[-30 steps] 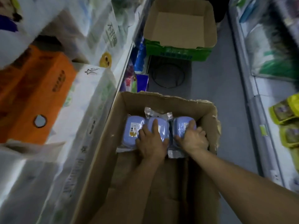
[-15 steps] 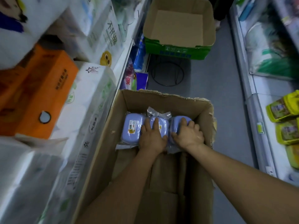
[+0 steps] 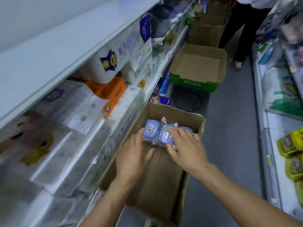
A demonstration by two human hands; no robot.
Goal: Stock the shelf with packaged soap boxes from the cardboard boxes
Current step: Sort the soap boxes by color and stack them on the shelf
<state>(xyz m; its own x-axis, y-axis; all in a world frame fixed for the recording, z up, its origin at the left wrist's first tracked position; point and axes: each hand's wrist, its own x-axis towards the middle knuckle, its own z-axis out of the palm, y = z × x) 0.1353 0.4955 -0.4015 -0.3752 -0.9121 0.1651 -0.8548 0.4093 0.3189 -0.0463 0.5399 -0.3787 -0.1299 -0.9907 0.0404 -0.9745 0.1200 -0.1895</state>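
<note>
A plastic-wrapped pack of blue soap boxes (image 3: 151, 129) lies at the far end of an open cardboard box (image 3: 172, 110) on the aisle floor. My left hand (image 3: 132, 159) lies against the pack's left side with straight fingers, its thumb by the near edge. My right hand (image 3: 185, 148) is spread over the middle and right soap boxes; fingers curve over the top and the thumb presses the near edge. The rightmost soap box is mostly hidden under it.
The left shelf (image 3: 155, 82) holds tissue and paper-roll packs, tight against the box. An empty cardboard box with a green base (image 3: 196, 69) sits further down the aisle. A person's legs (image 3: 242, 33) stand beyond it. Yellow packages (image 3: 291, 145) fill the right shelf.
The view has lifted to show more of the aisle and shelves. My left hand has slid off the top of the pack to its left side. My right hand has shifted left over the pack.
</note>
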